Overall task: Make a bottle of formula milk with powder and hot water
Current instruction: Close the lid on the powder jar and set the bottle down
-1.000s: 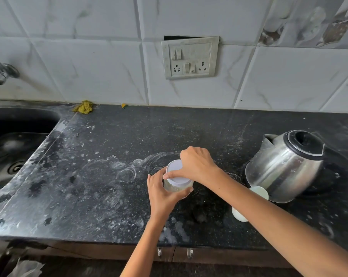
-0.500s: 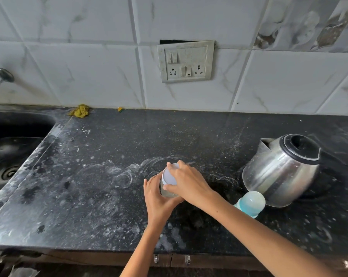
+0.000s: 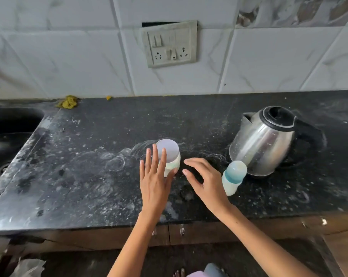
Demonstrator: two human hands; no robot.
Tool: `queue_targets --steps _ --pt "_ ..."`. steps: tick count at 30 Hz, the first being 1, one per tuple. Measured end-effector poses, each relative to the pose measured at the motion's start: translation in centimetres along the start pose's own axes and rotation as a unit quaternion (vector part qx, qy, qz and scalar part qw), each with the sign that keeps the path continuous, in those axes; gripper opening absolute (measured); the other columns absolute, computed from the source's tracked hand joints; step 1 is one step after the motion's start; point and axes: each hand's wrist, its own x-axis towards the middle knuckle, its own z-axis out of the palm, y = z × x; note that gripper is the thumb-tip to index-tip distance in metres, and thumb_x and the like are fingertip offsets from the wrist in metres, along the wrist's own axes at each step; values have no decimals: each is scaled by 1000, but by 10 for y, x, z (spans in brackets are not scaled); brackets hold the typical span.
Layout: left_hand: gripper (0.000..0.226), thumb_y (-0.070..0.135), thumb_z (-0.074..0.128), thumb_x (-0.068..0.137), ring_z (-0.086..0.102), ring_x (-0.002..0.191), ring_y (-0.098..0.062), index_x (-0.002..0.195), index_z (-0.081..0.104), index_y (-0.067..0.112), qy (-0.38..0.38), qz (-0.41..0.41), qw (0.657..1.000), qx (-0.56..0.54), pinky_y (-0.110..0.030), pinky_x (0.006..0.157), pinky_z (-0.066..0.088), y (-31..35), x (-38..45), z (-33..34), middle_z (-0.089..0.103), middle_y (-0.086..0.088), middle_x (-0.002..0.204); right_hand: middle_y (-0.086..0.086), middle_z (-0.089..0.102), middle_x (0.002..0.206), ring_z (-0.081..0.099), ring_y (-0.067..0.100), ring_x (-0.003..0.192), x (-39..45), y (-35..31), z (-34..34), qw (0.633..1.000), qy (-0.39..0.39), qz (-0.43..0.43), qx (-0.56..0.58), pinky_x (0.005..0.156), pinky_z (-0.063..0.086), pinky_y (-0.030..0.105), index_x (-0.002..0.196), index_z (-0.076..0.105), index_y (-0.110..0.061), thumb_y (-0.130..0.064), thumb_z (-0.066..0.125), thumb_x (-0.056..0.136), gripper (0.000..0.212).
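A small clear jar [image 3: 172,160] with a white lid stands upright in the middle of the black counter [image 3: 89,156]; pale powder shows through its wall. My left hand [image 3: 155,176] is spread open right in front of the jar, fingers straight, the thumb close to its base. My right hand [image 3: 205,180] hovers open just right of the jar, fingers loosely curled, holding nothing. A baby bottle [image 3: 234,176] with a clear domed cap and blue collar stands to the right of that hand. Behind the bottle sits a steel electric kettle [image 3: 265,138] with a black lid and handle.
A sink [image 3: 7,136] sinks into the counter at the far left. A yellow scrap [image 3: 68,101] lies by the tiled wall. A switch and socket plate [image 3: 170,44] hangs on the wall above. White powder smears cover the counter. The counter's front edge runs below my wrists.
Both hands have let go of the jar: the right hand came off the lid and moved right, the left hand opened flat. The jar stays standing with its lid on.
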Motion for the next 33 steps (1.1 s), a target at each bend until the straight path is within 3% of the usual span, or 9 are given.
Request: queue_targets --steps 2,4,8,12,19,25,30,33 --pt "53 41 36 98 10 147 -22 148 29 22 -2 22 1000 23 -36 119 4 4 1 2 15 -5 158 3 66 99 62 9 91 -31 8 -15 998 67 4 -10 80 56 32 101 70 -5 -16 68 90 16" --pt "48 33 42 98 15 146 -27 144 38 21 -1 28 999 28 -40 118 10 4 3 6 20 -8 157 4 62 96 62 15 90 -58 19 -28 991 128 11 -36 77 56 34 96 67 -7 -18 69 88 13" --pt "38 19 56 95 23 144 -34 134 53 21 3 11 1000 -7 -50 115 24 4 7 9 26 -13 155 5 50 115 54 25 103 -90 42 -41 968 225 100 -51 83 51 37 112 54 -4 -22 76 82 42" --pt "34 17 59 93 28 142 -34 126 61 21 9 -5 998 -60 -52 113 30 5 12 7 31 -14 152 6 49 133 54 19 121 -87 55 -36 958 202 202 24 94 53 35 131 45 -2 -17 84 72 73" --pt "29 12 68 86 38 138 -28 113 70 23 18 -33 987 -157 -54 98 48 3 20 4 43 -11 146 -5 58 124 58 14 115 -53 69 -23 953 182 238 41 88 59 40 123 53 -10 -12 84 74 59" --pt "32 8 71 82 38 137 -16 109 71 25 7 -20 972 -234 -44 88 56 -4 27 -1 46 -6 143 -8 56 122 58 12 112 -19 76 2 963 149 224 36 88 58 40 122 51 -12 -17 83 75 56" --pt "39 6 73 81 37 137 -8 110 67 31 13 -3 964 -266 -10 85 50 -8 31 -2 47 -4 143 -11 55 120 56 8 107 1 80 16 964 137 225 40 86 58 42 121 51 -14 -20 82 76 55" --pt "39 7 73 81 37 137 -10 110 67 33 12 9 964 -264 -7 79 48 -9 32 -2 48 -3 143 -8 56 121 56 9 109 4 84 19 965 140 217 41 86 58 43 120 51 -14 -21 83 76 55"
